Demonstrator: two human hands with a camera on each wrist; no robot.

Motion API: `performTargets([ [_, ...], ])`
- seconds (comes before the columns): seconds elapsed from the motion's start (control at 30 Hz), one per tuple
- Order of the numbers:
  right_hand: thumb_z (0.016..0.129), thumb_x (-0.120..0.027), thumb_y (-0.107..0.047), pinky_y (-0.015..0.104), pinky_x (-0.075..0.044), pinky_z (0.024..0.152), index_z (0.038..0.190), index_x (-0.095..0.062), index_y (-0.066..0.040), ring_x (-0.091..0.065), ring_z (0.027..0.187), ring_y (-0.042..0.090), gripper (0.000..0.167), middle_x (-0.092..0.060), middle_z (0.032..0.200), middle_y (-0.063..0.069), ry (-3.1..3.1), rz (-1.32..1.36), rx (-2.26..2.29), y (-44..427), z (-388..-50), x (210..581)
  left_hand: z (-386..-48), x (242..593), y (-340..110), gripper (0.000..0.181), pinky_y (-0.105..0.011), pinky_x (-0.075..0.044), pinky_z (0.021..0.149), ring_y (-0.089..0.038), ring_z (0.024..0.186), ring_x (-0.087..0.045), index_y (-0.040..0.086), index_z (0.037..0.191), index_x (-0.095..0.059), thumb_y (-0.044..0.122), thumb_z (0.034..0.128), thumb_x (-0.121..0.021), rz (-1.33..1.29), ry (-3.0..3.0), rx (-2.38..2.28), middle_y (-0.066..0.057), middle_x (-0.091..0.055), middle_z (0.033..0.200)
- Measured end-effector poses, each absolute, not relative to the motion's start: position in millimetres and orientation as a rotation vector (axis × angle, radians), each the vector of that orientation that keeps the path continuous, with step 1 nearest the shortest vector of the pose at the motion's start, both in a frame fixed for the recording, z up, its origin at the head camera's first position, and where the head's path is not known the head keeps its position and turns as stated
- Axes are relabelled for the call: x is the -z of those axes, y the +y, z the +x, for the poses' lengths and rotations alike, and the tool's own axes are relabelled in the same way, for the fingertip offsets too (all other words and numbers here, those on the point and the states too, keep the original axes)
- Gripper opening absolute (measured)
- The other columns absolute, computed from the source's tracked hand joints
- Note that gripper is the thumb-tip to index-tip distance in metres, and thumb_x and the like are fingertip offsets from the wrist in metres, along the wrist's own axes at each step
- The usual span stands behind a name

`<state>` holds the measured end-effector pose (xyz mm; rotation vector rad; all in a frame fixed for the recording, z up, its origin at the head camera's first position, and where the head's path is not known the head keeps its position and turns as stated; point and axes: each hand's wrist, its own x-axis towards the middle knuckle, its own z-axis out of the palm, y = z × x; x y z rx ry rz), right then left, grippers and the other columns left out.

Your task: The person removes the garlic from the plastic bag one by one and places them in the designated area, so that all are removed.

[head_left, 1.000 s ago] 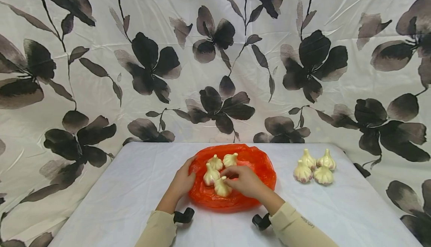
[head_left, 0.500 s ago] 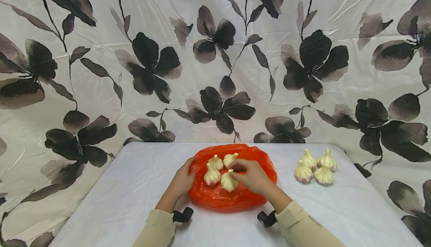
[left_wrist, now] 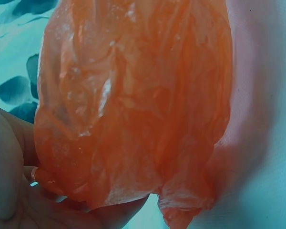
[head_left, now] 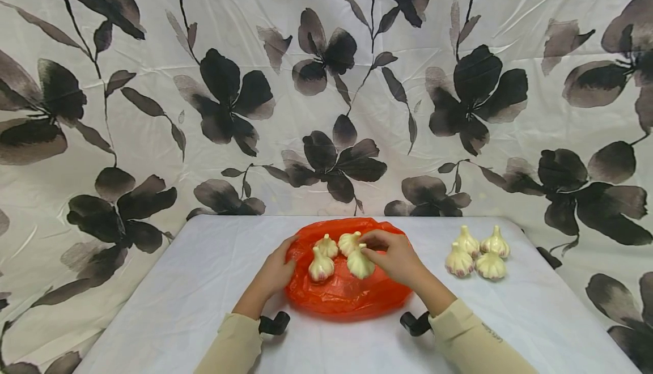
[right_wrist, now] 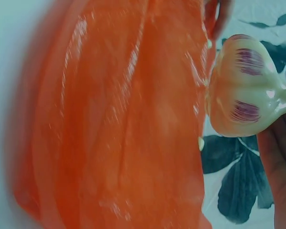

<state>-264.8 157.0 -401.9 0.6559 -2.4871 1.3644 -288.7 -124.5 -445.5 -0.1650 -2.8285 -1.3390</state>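
A red plastic bag (head_left: pixel 342 300) lies spread on the table with several garlic bulbs in it. My right hand (head_left: pixel 400 258) pinches one garlic bulb (head_left: pixel 360 263) by its stem over the bag's right part; the right wrist view shows this bulb (right_wrist: pixel 243 88) with purple streaks, beside my fingers (right_wrist: pixel 279 152). At the bag's left rim my left hand (head_left: pixel 276 269) grips the plastic, its thumb inside the rim. In the left wrist view the hand's fingers (left_wrist: pixel 109 212) are behind the orange-looking bag (left_wrist: pixel 133 105). Left of the held bulb are a front bulb (head_left: pixel 321 266) and a rear one (head_left: pixel 327 246); another (head_left: pixel 349 243) lies behind it.
Several more garlic bulbs (head_left: pixel 476 252) stand grouped on the white table (head_left: pixel 510 317) to the right of the bag. Behind the table hangs a white cloth (head_left: pixel 326 11) with dark flowers. Both wrists carry small black devices.
My right hand has moved the garlic bulb rightward and away from me, from the front of the bag toward its right part. The left hand has stayed at the left rim.
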Motion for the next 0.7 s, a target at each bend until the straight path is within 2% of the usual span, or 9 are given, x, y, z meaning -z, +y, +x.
performTargets([
  [0.33, 0.087, -0.072, -0.017, 0.022, -0.056, 0.077, 0.104, -0.07, -0.018, -0.07, 0.087, 0.013, 0.017, -0.073, 0.098, -0.001, -2.493, 0.586, -1.32, 179, -268, 393, -288, 444, -124, 0.058, -0.058, -0.038, 0.108, -0.036, 0.134, -0.045, 0.018, 0.15, -0.034, 0.01, 0.0939, -0.045, -0.149, -2.852, 1.333, -0.013, -0.044, 0.149],
  [0.57, 0.087, -0.071, -0.018, 0.028, -0.058, 0.079, 0.106, -0.07, -0.015, -0.07, 0.087, 0.017, 0.019, -0.074, 0.098, 0.003, -2.462, 0.545, -1.263, 199, -274, 390, -287, 444, -123, 0.058, -0.058, -0.039, 0.108, -0.036, 0.134, -0.046, 0.016, 0.15, -0.035, 0.01, 0.0934, -0.045, -0.151, -2.85, 1.335, -0.015, -0.045, 0.149],
  [0.7, 0.087, -0.071, -0.018, 0.026, -0.058, 0.076, 0.107, -0.07, -0.012, -0.07, 0.086, 0.018, 0.02, -0.074, 0.098, 0.005, -2.459, 0.495, -1.225, 212, -278, 388, -287, 444, -123, 0.057, -0.058, -0.039, 0.108, -0.037, 0.134, -0.046, 0.015, 0.149, -0.036, 0.009, 0.0936, -0.045, -0.165, -2.848, 1.325, -0.015, -0.045, 0.148],
])
